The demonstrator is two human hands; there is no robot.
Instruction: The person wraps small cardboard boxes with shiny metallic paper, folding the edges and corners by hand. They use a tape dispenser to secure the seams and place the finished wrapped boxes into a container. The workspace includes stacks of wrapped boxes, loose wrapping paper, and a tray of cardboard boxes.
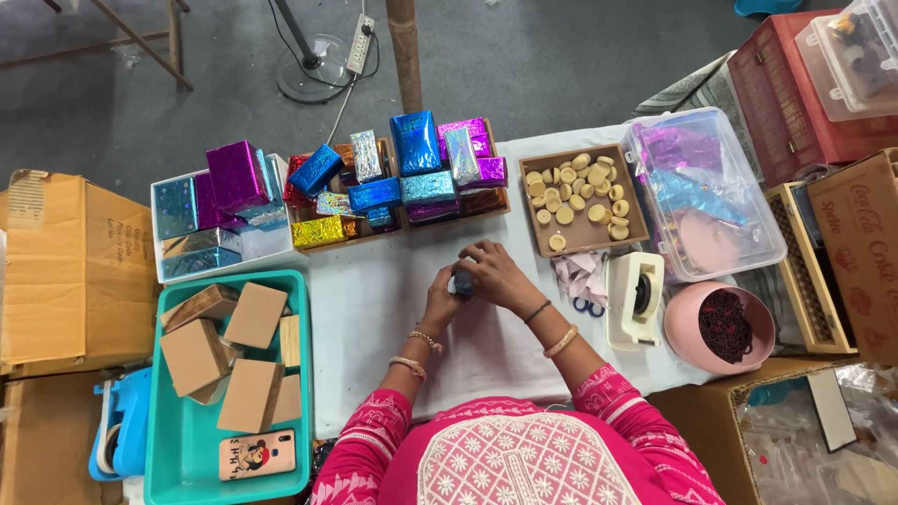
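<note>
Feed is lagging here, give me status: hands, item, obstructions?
Left hand and right hand both closed on small blue box. Box over white table. Nothing in the way.

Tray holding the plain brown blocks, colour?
Teal tray, seen in the head view, left of the person.

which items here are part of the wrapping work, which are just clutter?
In use: small blue piece held by left hand and right hand; foil-wrapped boxes; plain blocks; tape dispenser; foil sheets bin.

Lying about: phone; cardboard carton; power strip.
</note>
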